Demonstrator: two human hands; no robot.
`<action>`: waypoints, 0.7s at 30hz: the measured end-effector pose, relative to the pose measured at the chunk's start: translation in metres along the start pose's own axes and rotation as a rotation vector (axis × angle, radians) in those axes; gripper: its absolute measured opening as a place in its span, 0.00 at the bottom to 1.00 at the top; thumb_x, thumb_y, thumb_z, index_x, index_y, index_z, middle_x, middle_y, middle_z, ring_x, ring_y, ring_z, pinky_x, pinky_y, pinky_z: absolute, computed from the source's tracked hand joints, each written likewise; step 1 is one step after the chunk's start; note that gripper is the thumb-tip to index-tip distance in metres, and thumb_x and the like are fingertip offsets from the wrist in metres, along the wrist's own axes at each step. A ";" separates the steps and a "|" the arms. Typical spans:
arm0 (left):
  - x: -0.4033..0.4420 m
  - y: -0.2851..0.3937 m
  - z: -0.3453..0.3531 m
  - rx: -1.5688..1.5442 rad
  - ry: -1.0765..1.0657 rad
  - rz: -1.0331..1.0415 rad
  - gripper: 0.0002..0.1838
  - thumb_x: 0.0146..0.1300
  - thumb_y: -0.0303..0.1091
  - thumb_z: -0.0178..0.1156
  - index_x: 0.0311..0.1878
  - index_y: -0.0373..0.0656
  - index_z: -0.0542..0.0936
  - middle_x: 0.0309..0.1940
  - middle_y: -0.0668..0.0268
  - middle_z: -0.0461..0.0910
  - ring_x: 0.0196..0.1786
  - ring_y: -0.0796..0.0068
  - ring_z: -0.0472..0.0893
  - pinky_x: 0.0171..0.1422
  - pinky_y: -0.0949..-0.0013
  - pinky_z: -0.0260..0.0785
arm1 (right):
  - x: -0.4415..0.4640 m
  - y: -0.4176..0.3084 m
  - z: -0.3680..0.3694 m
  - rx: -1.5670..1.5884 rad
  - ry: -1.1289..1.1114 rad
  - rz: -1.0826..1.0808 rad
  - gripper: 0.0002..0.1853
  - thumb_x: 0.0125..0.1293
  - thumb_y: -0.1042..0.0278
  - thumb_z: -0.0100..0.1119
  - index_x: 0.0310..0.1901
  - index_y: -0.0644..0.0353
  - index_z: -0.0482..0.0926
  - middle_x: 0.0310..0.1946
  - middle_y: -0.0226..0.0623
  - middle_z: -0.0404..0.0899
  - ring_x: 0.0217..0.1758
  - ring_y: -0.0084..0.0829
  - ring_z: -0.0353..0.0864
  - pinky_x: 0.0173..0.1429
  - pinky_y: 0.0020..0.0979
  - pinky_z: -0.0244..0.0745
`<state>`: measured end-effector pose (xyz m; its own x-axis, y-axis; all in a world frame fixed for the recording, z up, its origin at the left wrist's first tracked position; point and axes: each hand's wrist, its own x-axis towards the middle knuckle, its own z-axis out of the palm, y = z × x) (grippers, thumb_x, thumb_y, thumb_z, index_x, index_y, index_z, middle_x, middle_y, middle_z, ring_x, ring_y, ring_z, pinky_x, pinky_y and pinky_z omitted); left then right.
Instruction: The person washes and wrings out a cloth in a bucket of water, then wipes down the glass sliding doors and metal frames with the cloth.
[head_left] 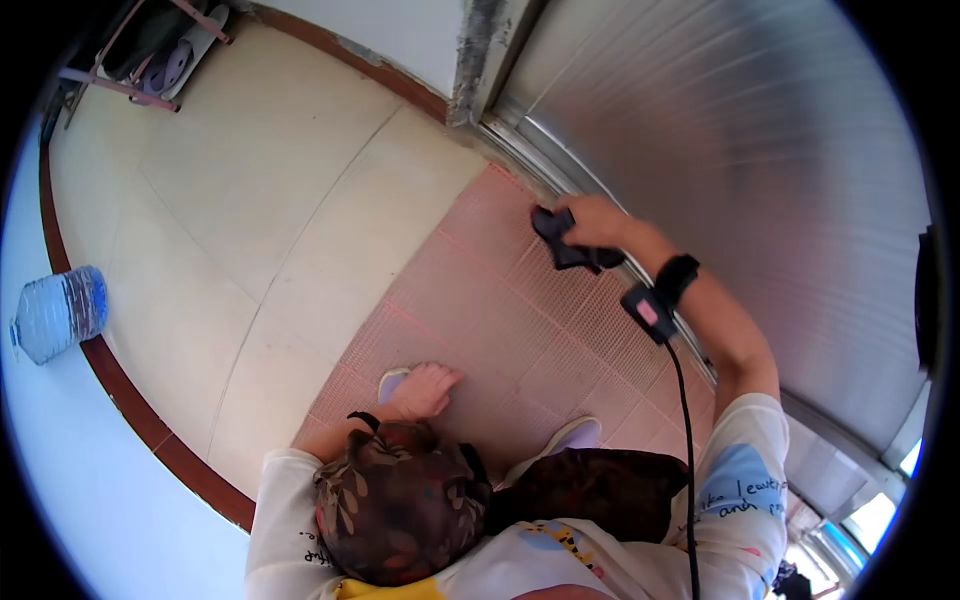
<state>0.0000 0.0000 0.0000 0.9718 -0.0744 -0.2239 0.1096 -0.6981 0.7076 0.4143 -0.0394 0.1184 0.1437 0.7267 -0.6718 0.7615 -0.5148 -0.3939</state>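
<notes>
My right hand (598,222) grips a black thing that looks like a strappy sandal (562,246), held over the pink mat (500,310) close to the door's bottom track. Its exact kind is hard to make out. A black band (677,280) circles my right wrist, and a small black box (648,312) with a cable hangs beside it. My left hand (428,390) is over my left knee and the mat, its fingers curled together with nothing visible in them. Beneath it shows part of one light purple shoe (393,383); the other shoe (575,436) is partly covered by my dark patterned trousers.
A large frosted door panel (720,130) stands along the right side. At the left wall lies a clear plastic water jug (60,312). A pink-framed shoe rack (130,85) with shoes stands at the far left. Pale tiles (250,190) border the mat.
</notes>
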 end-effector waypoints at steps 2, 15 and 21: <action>0.013 -0.014 -0.001 -0.020 0.042 -0.001 0.24 0.49 0.31 0.59 0.53 0.43 0.72 0.41 0.59 0.74 0.46 0.57 0.73 0.52 0.57 0.66 | -0.029 0.015 0.011 0.101 0.010 0.082 0.25 0.49 0.63 0.64 0.52 0.55 0.74 0.41 0.52 0.80 0.46 0.46 0.79 0.49 0.41 0.72; -0.026 0.018 -0.049 -0.005 -0.088 -0.081 0.11 0.58 0.36 0.60 0.37 0.38 0.77 0.27 0.54 0.74 0.33 0.52 0.75 0.38 0.56 0.67 | -0.271 0.112 0.207 1.611 -0.020 0.535 0.24 0.60 0.58 0.63 0.55 0.61 0.74 0.46 0.40 0.80 0.49 0.35 0.80 0.58 0.33 0.72; -0.040 0.036 -0.064 -0.037 -0.449 -0.362 0.13 0.60 0.38 0.60 0.34 0.35 0.76 0.26 0.53 0.74 0.31 0.51 0.75 0.35 0.55 0.67 | -0.294 0.031 0.359 2.640 0.273 0.377 0.17 0.68 0.60 0.52 0.54 0.59 0.74 0.43 0.39 0.81 0.43 0.32 0.81 0.52 0.37 0.77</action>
<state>-0.0220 0.0234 0.0771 0.6875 -0.1361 -0.7133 0.4342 -0.7104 0.5540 0.1688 -0.4324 0.0787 0.1902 0.4562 -0.8693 -0.9427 0.3321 -0.0320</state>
